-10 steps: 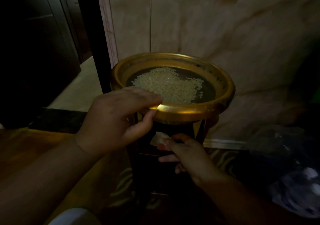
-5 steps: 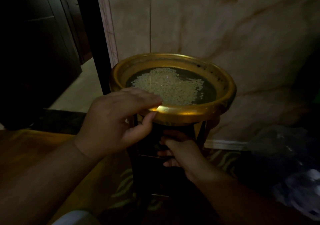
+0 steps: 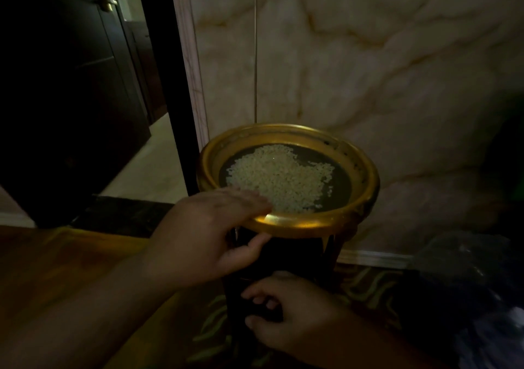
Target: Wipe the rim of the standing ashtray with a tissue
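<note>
The standing ashtray has a round gold rim point(image 3: 365, 175) around a dark bowl filled with pale gravel point(image 3: 279, 181), on a dark stand point(image 3: 297, 255). My left hand point(image 3: 209, 235) grips the near left part of the rim, fingers over the top and thumb under it. My right hand point(image 3: 295, 314) is lower, in front of the stand, fingers curled and touching it. The tissue does not show in this dim frame; I cannot tell whether the right hand holds it.
A marbled wall point(image 3: 368, 71) stands right behind the ashtray, with a white baseboard point(image 3: 374, 258). A dark door point(image 3: 71, 99) and doorway are to the left. A crumpled plastic bag point(image 3: 476, 297) lies at the right on patterned carpet point(image 3: 215, 334).
The view has tilted up. My right hand, which showed a white tissue a second ago, dropped lower in front of the stand and the tissue went out of sight. The left hand kept its grip.
</note>
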